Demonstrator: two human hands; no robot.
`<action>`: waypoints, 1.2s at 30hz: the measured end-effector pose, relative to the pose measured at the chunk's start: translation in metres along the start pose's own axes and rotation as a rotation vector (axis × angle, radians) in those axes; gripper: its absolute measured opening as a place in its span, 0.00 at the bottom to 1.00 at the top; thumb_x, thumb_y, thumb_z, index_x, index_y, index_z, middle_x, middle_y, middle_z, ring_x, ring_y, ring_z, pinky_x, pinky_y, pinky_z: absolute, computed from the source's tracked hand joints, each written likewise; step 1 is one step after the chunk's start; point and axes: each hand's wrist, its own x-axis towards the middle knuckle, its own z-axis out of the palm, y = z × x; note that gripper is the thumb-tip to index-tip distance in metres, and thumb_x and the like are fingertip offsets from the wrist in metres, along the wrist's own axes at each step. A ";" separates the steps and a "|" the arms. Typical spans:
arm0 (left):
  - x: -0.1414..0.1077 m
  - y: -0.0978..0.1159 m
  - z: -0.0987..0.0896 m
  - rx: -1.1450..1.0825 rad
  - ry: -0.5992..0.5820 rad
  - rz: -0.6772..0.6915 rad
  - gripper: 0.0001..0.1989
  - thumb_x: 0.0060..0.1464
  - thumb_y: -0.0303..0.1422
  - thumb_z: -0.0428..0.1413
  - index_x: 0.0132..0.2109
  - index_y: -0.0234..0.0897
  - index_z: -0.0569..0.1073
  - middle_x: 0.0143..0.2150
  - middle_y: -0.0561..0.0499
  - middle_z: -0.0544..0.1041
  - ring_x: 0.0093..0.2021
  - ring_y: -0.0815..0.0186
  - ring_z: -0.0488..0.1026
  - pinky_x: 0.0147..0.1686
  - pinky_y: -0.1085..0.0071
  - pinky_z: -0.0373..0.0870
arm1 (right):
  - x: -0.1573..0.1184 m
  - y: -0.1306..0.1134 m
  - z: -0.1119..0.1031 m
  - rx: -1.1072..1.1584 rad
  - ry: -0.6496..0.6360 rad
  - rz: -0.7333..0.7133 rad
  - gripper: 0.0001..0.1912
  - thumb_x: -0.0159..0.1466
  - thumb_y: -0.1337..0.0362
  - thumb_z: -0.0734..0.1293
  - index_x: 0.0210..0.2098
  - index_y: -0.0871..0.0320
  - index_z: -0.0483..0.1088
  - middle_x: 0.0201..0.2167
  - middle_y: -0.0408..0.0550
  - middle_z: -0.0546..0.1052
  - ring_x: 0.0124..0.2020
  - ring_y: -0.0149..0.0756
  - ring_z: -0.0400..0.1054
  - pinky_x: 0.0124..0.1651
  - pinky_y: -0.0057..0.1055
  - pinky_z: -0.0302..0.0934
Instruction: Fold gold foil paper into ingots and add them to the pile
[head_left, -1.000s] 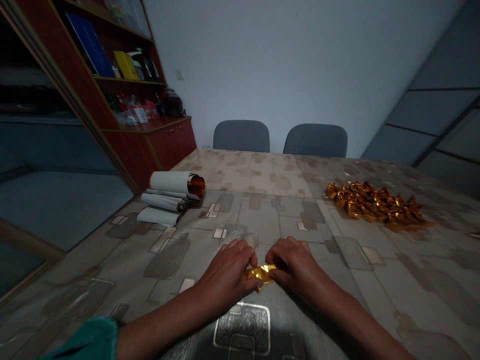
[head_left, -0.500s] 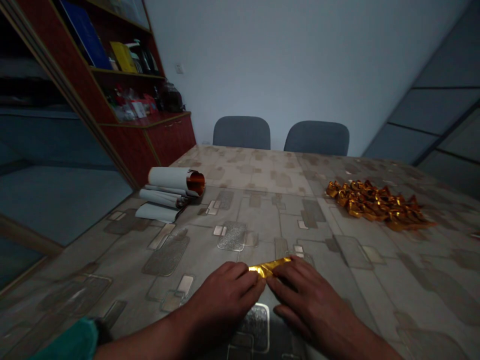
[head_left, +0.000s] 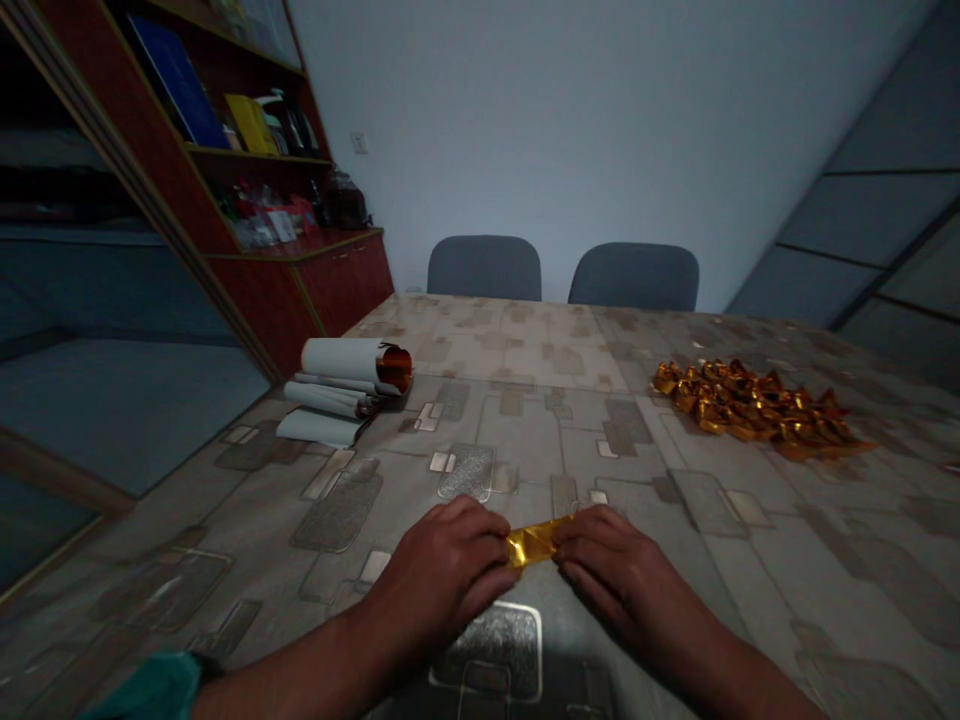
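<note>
Between my two hands is a narrow folded strip of gold foil paper (head_left: pixel 534 543), shiny and creased, just above or on the patterned tablecloth. My left hand (head_left: pixel 454 555) pinches its left end, with the fingers closed. At the other end my right hand (head_left: pixel 611 560) grips the strip between thumb and fingers. Both ends of the strip are hidden under the fingers. A cluster of folded gold foil pieces (head_left: pixel 757 408) lies farther off to the right. To the left rests a rolled and folded stack of grey-backed foil sheets (head_left: pixel 341 360), gold-orange inside.
The table (head_left: pixel 517 420) has a cloth printed with rectangles. Two grey chairs (head_left: pixel 484 268) stand at its far edge, before a pale wall. A red-brown cabinet (head_left: pixel 345 275) with shelved items is at the back left.
My hands have drawn slightly apart, and more of the foil strip's middle shows, flatter than before. My left fingers have shifted along its end. The foil stack and the cluster stay put.
</note>
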 end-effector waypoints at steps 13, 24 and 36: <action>0.023 0.004 0.005 -0.247 -0.056 -0.323 0.06 0.54 0.28 0.61 0.36 0.38 0.69 0.37 0.53 0.74 0.39 0.62 0.70 0.37 0.70 0.61 | 0.043 0.012 -0.001 -0.031 -0.118 0.158 0.09 0.60 0.75 0.75 0.36 0.55 0.77 0.39 0.45 0.78 0.44 0.41 0.67 0.46 0.37 0.54; 0.023 0.007 0.001 -0.593 0.193 -0.305 0.07 0.56 0.31 0.60 0.31 0.37 0.81 0.28 0.52 0.79 0.30 0.66 0.74 0.33 0.72 0.64 | 0.036 -0.005 -0.006 0.287 0.032 0.291 0.06 0.60 0.71 0.70 0.27 0.57 0.74 0.25 0.43 0.76 0.31 0.36 0.67 0.36 0.32 0.56; 0.023 0.001 -0.005 -0.919 0.094 -0.451 0.07 0.50 0.31 0.61 0.30 0.32 0.83 0.24 0.49 0.79 0.24 0.67 0.74 0.25 0.75 0.67 | 0.030 0.000 -0.003 0.888 -0.065 0.486 0.19 0.60 0.49 0.74 0.30 0.61 0.74 0.23 0.42 0.72 0.23 0.28 0.62 0.26 0.25 0.54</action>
